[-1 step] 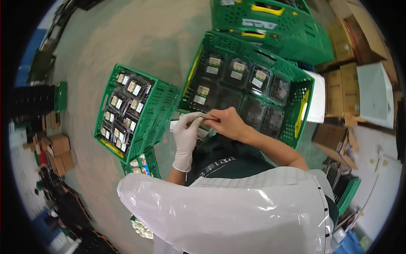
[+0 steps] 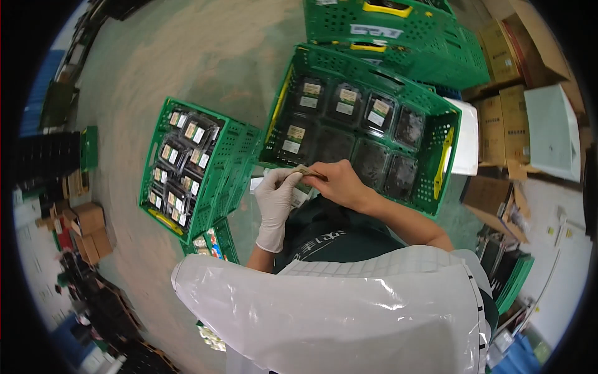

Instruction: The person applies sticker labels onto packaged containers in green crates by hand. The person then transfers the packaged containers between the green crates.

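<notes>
Just in front of the large green crate, my gloved left hand and bare right hand meet, both with fingers closed on a small thin beige strip, perhaps a label; it is too small to tell. The crate holds several clear plastic clamshell boxes with dark contents, some bearing labels on their lids and others plain. Pale paper-like pieces show partly below my fingers.
A stacked crate of labelled boxes stands left, with a lower crate beside it. More green crates rise behind. Cardboard boxes and a white foam box are at right. A glossy white sheet spans the lower edge.
The view has shifted very slightly. My two hands stay together on the small strip with hardly any movement.
</notes>
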Tool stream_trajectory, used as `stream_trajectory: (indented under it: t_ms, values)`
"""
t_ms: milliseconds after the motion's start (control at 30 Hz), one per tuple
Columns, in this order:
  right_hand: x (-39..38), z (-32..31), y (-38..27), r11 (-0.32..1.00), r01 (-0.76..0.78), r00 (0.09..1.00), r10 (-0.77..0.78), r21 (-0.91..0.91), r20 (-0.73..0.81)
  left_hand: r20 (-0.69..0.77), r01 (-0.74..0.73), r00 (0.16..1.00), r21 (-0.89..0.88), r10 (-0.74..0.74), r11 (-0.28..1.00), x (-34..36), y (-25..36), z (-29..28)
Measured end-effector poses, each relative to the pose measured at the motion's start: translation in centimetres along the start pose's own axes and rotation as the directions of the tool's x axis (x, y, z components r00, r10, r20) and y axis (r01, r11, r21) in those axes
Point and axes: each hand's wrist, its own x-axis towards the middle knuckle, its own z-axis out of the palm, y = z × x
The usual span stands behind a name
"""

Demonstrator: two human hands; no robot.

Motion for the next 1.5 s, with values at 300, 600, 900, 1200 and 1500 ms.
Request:
stream_trajectory:
  t_ms: [300, 600, 900, 1200, 1500]
  values:
    - [-3.9, -10.3, 10.7, 0.903, -0.429, 0.893, 0.426, 0.015, -0.142, 0.41, 0.008, 0.876, 0.514, -0.254, 0.858, 0.8, -3.0, 5.1]
    - [-5.1, -22.3, 30.0, 0.455, -0.615, 0.748, 0.595, -0.644, -0.294, 0.386, 0.349, 0.784, 0.374, -0.486, 0.859, 1.6, -2.6, 6.6]
    - [-3.7, -20.3, 36.1, 0.204, -0.546, 0.707, 0.632, -0.813, -0.316, 0.327, 0.182, 0.866, 0.499, -0.378, 0.847, 1.8, -2.9, 9.3]
    - [-2.3, -10.8, 17.9, 0.878, -0.404, 0.892, 0.316, 0.256, 0.322, 0.324, 0.049, 0.934, 0.301, -0.15, 0.952, 2.5, -4.1, 10.3]
    - [-2.5, -3.7, 13.1, 0.724, -0.568, 0.818, 0.444, 0.392, 0.366, 0.228, 0.292, 0.881, 0.429, -0.415, 0.855, 2.0, -4.6, 5.4]
